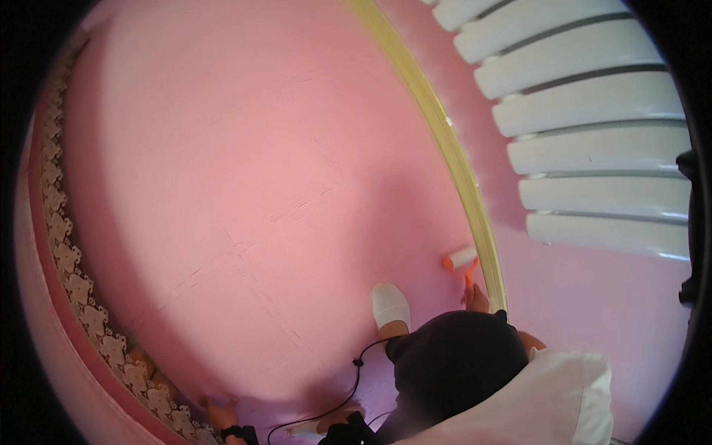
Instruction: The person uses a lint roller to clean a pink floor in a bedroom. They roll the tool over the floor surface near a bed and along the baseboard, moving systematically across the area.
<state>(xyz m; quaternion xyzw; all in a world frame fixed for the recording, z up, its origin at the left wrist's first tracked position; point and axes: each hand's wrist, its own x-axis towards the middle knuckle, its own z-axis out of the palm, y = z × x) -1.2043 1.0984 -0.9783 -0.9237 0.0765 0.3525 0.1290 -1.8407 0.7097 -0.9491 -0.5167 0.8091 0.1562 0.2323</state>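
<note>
My right hand (pixel 477 300) grips the orange handle of a lint roller (pixel 463 259) at the lower right. The white sticky roll rests on or just over the pink foam floor mat (pixel 250 139), close beside the yellow baseboard strip (pixel 453 147). At the lower left, my left hand (pixel 221 414) is spread with nothing in it, down by the mat's edge and near a cream lace trim (pixel 80 289). A dark band circles that wrist. The contact of its fingertips with the mat is too dim to tell.
A white panel radiator (pixel 601 147) runs along the pink wall at the upper right. Pink fabric (pixel 67 345) with the lace edge hangs along the left. My foot in a white sock (pixel 389 305) stands on the mat, and a black cord (pixel 356 384) loops near my legs.
</note>
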